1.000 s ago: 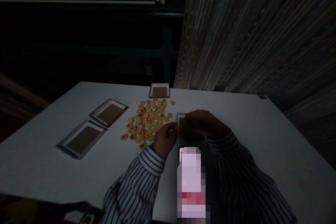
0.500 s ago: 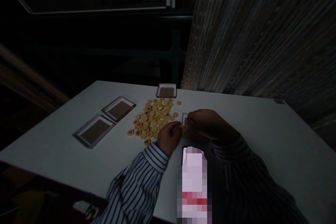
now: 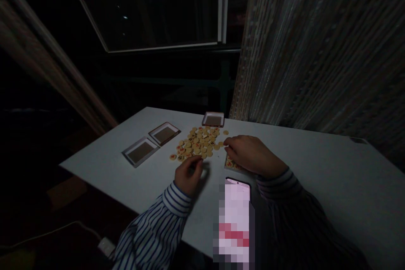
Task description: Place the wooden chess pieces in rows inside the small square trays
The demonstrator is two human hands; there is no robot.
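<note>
A loose pile of round, pale wooden xiangqi pieces, some marked in red or black, lies on the white table. My left hand is at the near edge of the pile, fingers curled and thumb and forefinger pinched together; whatever may be between them is too small to make out. My right hand hovers over a shallow box that has some pieces in it. Its forefinger and thumb are apart and point at the pile's right edge. The hand hides much of that box.
Two shallow open boxes lie at the left, and another box stands behind the pile. A lit phone sits near the front edge of the table. A string curtain hangs at the right. The room is dark.
My right hand has opened and shifted from over the box toward the pile. My left hand has drawn away from the box to the left. The view has tilted upward and turned left.
</note>
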